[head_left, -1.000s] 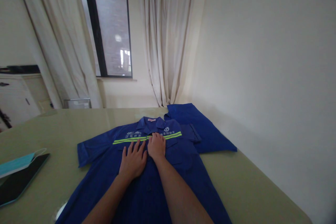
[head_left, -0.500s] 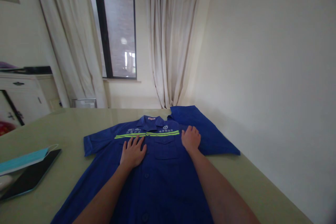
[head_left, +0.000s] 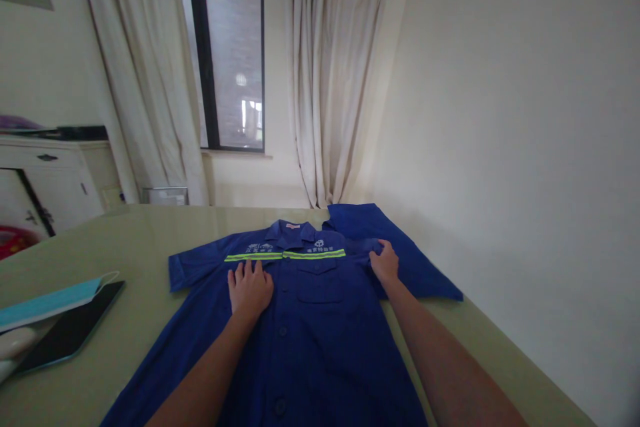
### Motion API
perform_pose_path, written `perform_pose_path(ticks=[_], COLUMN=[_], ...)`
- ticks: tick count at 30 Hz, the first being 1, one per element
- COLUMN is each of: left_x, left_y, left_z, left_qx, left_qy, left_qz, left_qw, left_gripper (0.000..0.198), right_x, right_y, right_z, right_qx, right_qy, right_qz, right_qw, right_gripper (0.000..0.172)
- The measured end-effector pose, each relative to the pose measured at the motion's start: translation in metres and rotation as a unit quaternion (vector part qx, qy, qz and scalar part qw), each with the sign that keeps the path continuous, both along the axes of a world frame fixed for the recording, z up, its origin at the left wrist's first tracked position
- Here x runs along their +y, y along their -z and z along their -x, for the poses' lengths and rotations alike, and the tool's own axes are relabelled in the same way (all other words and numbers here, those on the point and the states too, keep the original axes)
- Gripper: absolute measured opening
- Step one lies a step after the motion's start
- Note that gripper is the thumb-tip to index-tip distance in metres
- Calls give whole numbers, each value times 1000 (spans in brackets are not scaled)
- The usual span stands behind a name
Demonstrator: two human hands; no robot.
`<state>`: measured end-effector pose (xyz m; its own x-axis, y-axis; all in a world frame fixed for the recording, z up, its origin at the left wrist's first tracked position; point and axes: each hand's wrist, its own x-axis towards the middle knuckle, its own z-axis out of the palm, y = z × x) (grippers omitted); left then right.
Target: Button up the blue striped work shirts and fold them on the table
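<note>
A dark blue short-sleeved work shirt (head_left: 310,320) lies front-up on the table (head_left: 125,233), spread nearly flat. Its collar (head_left: 290,232) points at the table's far edge and its hem runs off toward the near edge. A yellow-green reflective stripe (head_left: 285,255) crosses the chest, with small white printing just above it. Below the stripe sits a flapped chest pocket (head_left: 320,283), and a row of dark buttons (head_left: 283,331) runs down the closed front.

The left hand (head_left: 250,287) rests palm-down on the chest, fingers loosely spread, holding nothing. The right hand (head_left: 385,263) is at the shirt's sleeve nearer the table's right side, its fingers bent against the cloth. I can't tell whether it grips the cloth.

A second blue garment (head_left: 400,260) lies under that sleeve, at the table's far right corner. A pale blue face mask (head_left: 50,300) rests on a dark tablet (head_left: 70,333) at the table's left edge.
</note>
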<state>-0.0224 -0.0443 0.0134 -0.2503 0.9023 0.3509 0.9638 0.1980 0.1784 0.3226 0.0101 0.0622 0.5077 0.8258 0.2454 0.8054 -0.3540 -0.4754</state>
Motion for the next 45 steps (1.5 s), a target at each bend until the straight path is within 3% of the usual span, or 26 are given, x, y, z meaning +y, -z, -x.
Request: perform_pose_path(ticks=[5, 11, 13, 15, 18, 20, 23, 27, 31, 35, 37, 40, 42, 45], left_x=[1, 4, 5, 6, 7, 8, 8, 8, 9, 6, 2, -3, -4, 0], left_y=[-1, -1, -2, -2, -3, -3, -1, -3, -10, -11, -10, -8, -7, -7], left_z=[-5, -3, -4, -4, -4, -2, 1, 5, 24, 73, 103, 138, 152, 161], left_qx=[-8, -7, -9, -12, -17, -21, -25, -20, -19, -43, -40, -47, -77, -101], left_qy=[-32, -29, -30, -33, -31, -26, -14, 6, 33, 56, 9, -172, -254, -243], left_qz=[29, 41, 35, 27, 15, 11, 10, 10, 27, 21, -9, -19, 11, 45], left_qw=[999, 999, 999, 999, 999, 999, 1000, 1000, 999, 997, 999, 984, 964, 964], left_gripper=[55, 58, 57, 56, 53, 51, 49, 46, 40, 40, 42, 52, 65, 67], right_x=[-11, -23, -24, -24, -29, -35, -44, -48, -46, -45, -45, -46, -46, -47], right_y=[6, 24, 22, 17, 17, 26, 44, 54, 50, 50, 52, 53, 53, 52], right_z=[18, 33, 39, 55, 99, 131, 164, 168, 162, 162, 162, 162, 161, 161], right_qx=[-6, -130, -194, -233, -205, -158, -103, -76, -70, -69, -69, -69, -68, -70], right_qy=[43, 18, -31, -126, -240, -273, -312, -321, -320, -322, -323, -323, -324, -326], right_qz=[2, -17, -53, -68, -46, -34, 19, 60, 66, 65, 61, 53, 50, 49], right_qw=[999, 991, 979, 962, 948, 948, 944, 942, 942, 942, 942, 942, 942, 941], right_gripper=[52, 50, 52, 54, 52, 52, 68, 75, 76, 76, 76, 75, 74, 74])
